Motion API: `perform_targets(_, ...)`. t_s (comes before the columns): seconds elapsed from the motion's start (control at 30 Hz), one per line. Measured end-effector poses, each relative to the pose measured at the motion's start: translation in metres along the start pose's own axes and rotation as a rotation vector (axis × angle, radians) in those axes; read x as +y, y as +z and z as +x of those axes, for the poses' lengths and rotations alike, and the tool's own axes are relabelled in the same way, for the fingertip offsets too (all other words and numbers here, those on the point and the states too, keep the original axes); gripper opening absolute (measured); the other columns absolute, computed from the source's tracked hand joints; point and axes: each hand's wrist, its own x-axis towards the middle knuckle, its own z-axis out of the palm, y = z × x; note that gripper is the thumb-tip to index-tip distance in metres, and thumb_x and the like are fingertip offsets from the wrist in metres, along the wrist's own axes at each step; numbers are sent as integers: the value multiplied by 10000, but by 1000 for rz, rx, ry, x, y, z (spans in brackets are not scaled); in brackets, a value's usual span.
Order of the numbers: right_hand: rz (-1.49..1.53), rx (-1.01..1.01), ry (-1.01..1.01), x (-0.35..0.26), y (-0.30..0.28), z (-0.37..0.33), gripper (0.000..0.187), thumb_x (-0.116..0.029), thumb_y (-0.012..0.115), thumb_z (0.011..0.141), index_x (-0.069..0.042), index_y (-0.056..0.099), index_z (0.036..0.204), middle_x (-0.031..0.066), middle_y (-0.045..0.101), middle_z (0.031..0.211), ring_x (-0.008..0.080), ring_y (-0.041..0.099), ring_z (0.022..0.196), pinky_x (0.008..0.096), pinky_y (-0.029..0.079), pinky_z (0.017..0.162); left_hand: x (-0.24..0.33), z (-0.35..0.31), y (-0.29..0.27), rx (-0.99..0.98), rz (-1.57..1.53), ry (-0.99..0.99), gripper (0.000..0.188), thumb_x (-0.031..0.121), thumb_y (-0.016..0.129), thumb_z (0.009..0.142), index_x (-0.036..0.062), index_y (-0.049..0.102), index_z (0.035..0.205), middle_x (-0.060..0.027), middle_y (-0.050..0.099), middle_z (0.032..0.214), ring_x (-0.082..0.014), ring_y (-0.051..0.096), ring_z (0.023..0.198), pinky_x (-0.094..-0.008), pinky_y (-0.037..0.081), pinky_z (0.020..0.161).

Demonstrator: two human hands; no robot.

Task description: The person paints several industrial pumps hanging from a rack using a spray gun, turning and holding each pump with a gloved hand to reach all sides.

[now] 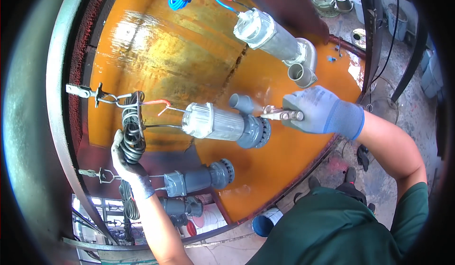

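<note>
spray gun (284, 114) sits clenched in the gloved right hand (316, 109), its tip near the part-silver, part-grey pump (227, 125) hanging before an orange surface (279, 165); the gloved left hand (125, 163) grips the black cable coil (132, 134).

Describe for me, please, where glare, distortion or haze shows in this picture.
Head view: white glare on the upper left of the shiny orange wall; head view: the long pale-greenish metal beam looks bowed near the black rim; head view: pale haze between the silver metal spray gun, in the grey-blue-gloved right hand, and the silver-grey cylindrical pump.
</note>
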Motion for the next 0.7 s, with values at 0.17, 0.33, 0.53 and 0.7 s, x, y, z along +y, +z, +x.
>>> perform_targets(0.17, -82, -351, -73, 3, -27, 12, 275, -339, 718, 957, -76, 669, 1024, 181, 716, 813, 413, 733, 821, 542, 584, 748, 4, 0, 0, -48, 4, 30, 470, 265, 456, 1119, -39, 663, 1412, -219, 641, 1483, -323, 626, 1371, -470, 474, 1192)
perform_targets(0.33, -76, -159, -66, -3, -26, 38, 252, -320, 718, 959, -75, 683, 1002, 174, 716, 814, 400, 737, 817, 541, 585, 753, -7, 1, -5, -105, -55, 4, 518, 289, 427, 1135, -56, 606, 1478, -225, 591, 1549, -324, 595, 1411, -471, 449, 1220)
perform_targets(0.53, -340, -354, 57, -22, -40, 91, 276, -307, 681, 963, -54, 767, 1031, 194, 771, 898, 361, 778, 889, 494, 611, 831, -28, 3, -8, -156, -161, 103, 538, 354, 517, 1087, -73, 648, 1386, -257, 603, 1523, -360, 579, 1428, -515, 410, 1251)
perform_targets(0.7, -278, -719, 421, -83, -73, 151, 557, -538, 549, 1061, -25, 738, 1168, 188, 792, 1002, 301, 782, 993, 433, 594, 971, -33, 2, -1, -123, -213, 89, 504, 274, 446, 1128, -90, 616, 1432, -235, 618, 1508, -319, 634, 1355, -459, 471, 1201)
